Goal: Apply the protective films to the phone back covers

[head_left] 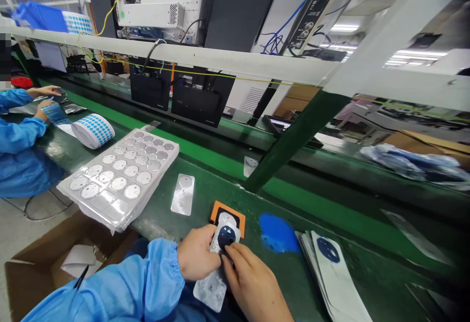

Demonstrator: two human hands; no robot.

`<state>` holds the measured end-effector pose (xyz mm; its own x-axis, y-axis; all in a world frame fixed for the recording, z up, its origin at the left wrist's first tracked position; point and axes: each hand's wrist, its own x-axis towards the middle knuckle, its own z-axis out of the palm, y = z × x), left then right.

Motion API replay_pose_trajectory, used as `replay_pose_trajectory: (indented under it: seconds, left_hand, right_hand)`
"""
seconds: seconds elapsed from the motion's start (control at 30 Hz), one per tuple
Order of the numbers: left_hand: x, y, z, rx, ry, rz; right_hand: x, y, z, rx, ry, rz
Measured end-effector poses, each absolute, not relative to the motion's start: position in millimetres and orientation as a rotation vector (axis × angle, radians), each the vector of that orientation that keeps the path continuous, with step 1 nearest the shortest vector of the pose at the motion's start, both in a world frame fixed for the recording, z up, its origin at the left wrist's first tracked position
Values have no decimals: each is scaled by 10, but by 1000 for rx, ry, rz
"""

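Pinching silvery strip [210, 287] between left hand [198, 253] and right hand [253, 285]; strip's long axis runs forward to orange fixture [228, 216], right hand nearer dark blue disc [226, 237].

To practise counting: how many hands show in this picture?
4: the wearer's left hand and right hand on a card, and a co-worker's upper hand and lower hand at far left.

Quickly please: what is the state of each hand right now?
Left hand: closed, holding a silvery film strip.
Right hand: closed, pinching the same strip beside its blue disc.
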<state>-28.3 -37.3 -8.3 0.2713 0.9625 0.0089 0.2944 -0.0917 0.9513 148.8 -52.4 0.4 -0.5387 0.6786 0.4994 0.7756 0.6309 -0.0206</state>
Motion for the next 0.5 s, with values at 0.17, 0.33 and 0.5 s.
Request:
replay_pose_trajectory:
  seconds: [0.17, 0.33, 0.5]
  left_hand:
    - [-235, -400, -11, 1631, 1210, 818]
    - [-209, -398, 22, 1626, 1197, 816]
    - [-209, -375, -46, 1486, 1116, 890]
  right_hand:
    - [1459, -619, -55, -1288, -2501, -350]
    - [1418, -615, -34, -1346, -2496, -293]
    - [1581, -425, 201, -1427, -2240, 221]
